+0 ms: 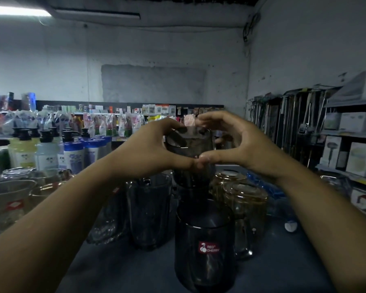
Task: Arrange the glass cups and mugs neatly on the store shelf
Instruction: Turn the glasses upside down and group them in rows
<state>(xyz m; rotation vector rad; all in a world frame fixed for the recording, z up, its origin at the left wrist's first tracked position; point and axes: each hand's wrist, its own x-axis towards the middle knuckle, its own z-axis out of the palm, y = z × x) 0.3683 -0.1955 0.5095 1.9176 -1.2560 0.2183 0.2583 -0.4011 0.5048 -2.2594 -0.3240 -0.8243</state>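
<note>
closest to me, one smoked glass with a red label (205,246) stands on the shelf top (114,267), its base right at the bottom edge. behind it, lifted, is one dark glass cup (188,144). the left hand (148,149) and right hand (237,144) curl round its sides, thumbs meeting in front. the gloom hides whether it touches the dark glass under it. two amber mugs (245,199) crowd the right, one tall dark jug (150,208) the left. the clear glasses (9,199) far left are too blurred to count.
</note>
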